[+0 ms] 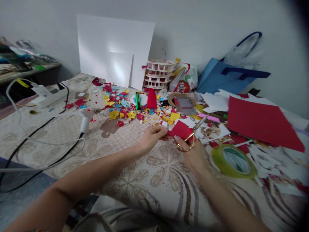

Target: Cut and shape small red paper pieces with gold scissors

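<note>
A small piece of red paper (181, 129) is between my two hands. My left hand (156, 135) pinches its left edge with thumb and fingers. Gold-handled scissors (189, 138) are held in my right hand (191, 149), their blades pointing up and to the right, away from my body. The red paper lies against the fingers of my right hand, beside the scissor handles. Paper scraps and white cutouts surround the blades, and a yellow paper square (174, 117) lies just beyond the red piece.
Yellow tape roll (233, 161) and large red sheet (263, 122) are at right. Paper flowers (131, 114), a green-black cutter (138, 101) and a round white tiered structure (159, 74) stand or lie behind. A glue gun (85, 120), cables and power strip (49, 95) occupy the left.
</note>
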Demonstrator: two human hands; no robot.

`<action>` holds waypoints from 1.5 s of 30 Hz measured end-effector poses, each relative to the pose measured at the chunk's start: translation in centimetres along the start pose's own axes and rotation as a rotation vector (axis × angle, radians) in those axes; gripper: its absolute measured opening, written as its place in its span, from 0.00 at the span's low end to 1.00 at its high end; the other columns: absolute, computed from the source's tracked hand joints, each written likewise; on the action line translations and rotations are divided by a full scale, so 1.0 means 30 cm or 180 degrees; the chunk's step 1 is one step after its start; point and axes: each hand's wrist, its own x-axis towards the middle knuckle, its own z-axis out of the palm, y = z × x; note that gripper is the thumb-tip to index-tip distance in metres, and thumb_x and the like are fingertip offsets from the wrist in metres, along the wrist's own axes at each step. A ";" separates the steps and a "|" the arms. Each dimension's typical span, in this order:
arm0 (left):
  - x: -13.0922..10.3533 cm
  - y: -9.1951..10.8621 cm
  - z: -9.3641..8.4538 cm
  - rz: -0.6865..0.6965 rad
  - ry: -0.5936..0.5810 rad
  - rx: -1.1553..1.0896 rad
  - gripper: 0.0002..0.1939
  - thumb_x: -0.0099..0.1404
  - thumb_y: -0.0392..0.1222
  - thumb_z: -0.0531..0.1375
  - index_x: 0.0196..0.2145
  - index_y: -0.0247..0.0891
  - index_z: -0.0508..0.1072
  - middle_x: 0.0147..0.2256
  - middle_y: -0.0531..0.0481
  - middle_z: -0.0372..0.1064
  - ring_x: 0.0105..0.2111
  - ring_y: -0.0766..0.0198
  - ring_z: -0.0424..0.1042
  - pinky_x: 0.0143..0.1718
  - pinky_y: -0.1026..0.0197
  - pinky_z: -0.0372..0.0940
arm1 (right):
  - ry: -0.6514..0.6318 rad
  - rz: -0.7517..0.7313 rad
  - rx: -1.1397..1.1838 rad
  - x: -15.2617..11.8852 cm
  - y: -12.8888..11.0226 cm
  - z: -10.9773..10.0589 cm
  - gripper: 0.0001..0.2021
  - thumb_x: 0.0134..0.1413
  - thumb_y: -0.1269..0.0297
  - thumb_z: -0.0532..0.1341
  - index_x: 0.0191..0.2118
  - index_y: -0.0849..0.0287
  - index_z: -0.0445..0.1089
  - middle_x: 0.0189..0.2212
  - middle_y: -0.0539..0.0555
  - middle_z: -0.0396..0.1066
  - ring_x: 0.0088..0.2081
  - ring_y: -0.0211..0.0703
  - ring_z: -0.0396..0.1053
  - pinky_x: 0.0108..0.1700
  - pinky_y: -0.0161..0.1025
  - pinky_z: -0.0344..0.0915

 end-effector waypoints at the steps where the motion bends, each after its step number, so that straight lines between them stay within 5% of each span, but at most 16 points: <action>1: 0.001 0.002 0.001 -0.0021 0.0005 0.0011 0.18 0.53 0.52 0.62 0.26 0.31 0.71 0.24 0.47 0.71 0.24 0.68 0.70 0.33 0.62 0.65 | 0.0009 -0.0021 -0.0081 -0.001 -0.004 0.000 0.14 0.40 0.61 0.66 0.36 0.59 0.70 0.29 0.53 0.74 0.28 0.42 0.69 0.33 0.40 0.65; 12: -0.002 0.011 -0.002 0.0208 -0.0097 0.0657 0.15 0.50 0.47 0.65 0.22 0.30 0.69 0.20 0.51 0.67 0.22 0.71 0.65 0.27 0.66 0.61 | -0.0364 0.0201 -0.0074 -0.019 -0.004 0.006 0.12 0.46 0.58 0.63 0.37 0.58 0.69 0.30 0.53 0.74 0.28 0.42 0.69 0.32 0.39 0.65; 36: 0.009 0.006 -0.010 0.0480 0.0128 0.0828 0.18 0.51 0.51 0.63 0.19 0.32 0.65 0.18 0.55 0.60 0.20 0.74 0.59 0.24 0.68 0.56 | -0.0387 0.0323 -0.0228 -0.011 -0.006 0.010 0.16 0.40 0.58 0.66 0.37 0.58 0.68 0.26 0.52 0.74 0.25 0.42 0.70 0.27 0.37 0.63; 42: 0.010 0.005 -0.009 -0.0078 -0.0195 0.0562 0.18 0.46 0.50 0.66 0.28 0.31 0.70 0.26 0.50 0.68 0.26 0.70 0.65 0.30 0.65 0.61 | -0.0174 0.0283 -0.0117 -0.009 -0.012 0.002 0.15 0.41 0.59 0.67 0.36 0.57 0.68 0.28 0.51 0.74 0.25 0.40 0.69 0.28 0.36 0.64; 45: 0.011 -0.006 -0.011 -0.0122 -0.0173 0.0517 0.17 0.45 0.48 0.67 0.23 0.31 0.69 0.24 0.50 0.67 0.24 0.71 0.64 0.29 0.65 0.60 | -0.0095 0.0258 -0.0204 -0.006 -0.014 -0.002 0.15 0.40 0.58 0.67 0.35 0.59 0.69 0.27 0.52 0.74 0.25 0.41 0.69 0.29 0.37 0.65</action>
